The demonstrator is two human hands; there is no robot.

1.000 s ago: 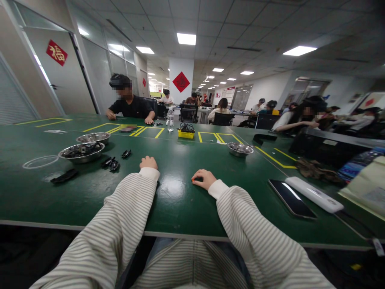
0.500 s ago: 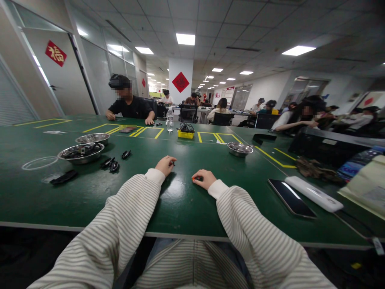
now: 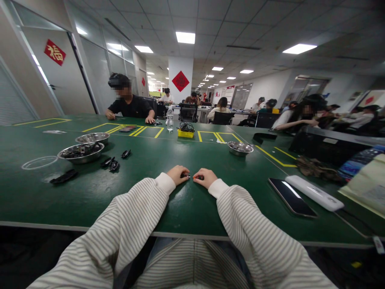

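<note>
Low over the green table (image 3: 180,216), my left hand (image 3: 178,175) pinches a small dark piece with a shiny tip (image 3: 188,176); its kind is too small to tell. Just to its right, my right hand (image 3: 206,178) is closed on a small orange-and-black piece (image 3: 195,177), mostly hidden by the fingers. The two pieces face each other with a narrow gap between them. Left of my hands lie several black plastic parts (image 3: 113,165). Beyond them stands a metal bowl (image 3: 81,161) filled with dark parts.
A second metal bowl (image 3: 96,138) stands behind the first, another (image 3: 240,149) at the right. A yellow box of black cables (image 3: 185,134) and a water bottle (image 3: 170,120) stand ahead. A phone (image 3: 291,196) and white power bank (image 3: 314,193) lie right. A person (image 3: 129,105) sits opposite.
My left hand has moved right and slightly nearer me, bringing its small piece close to the one in my right hand. My right hand has stayed nearly in place.
</note>
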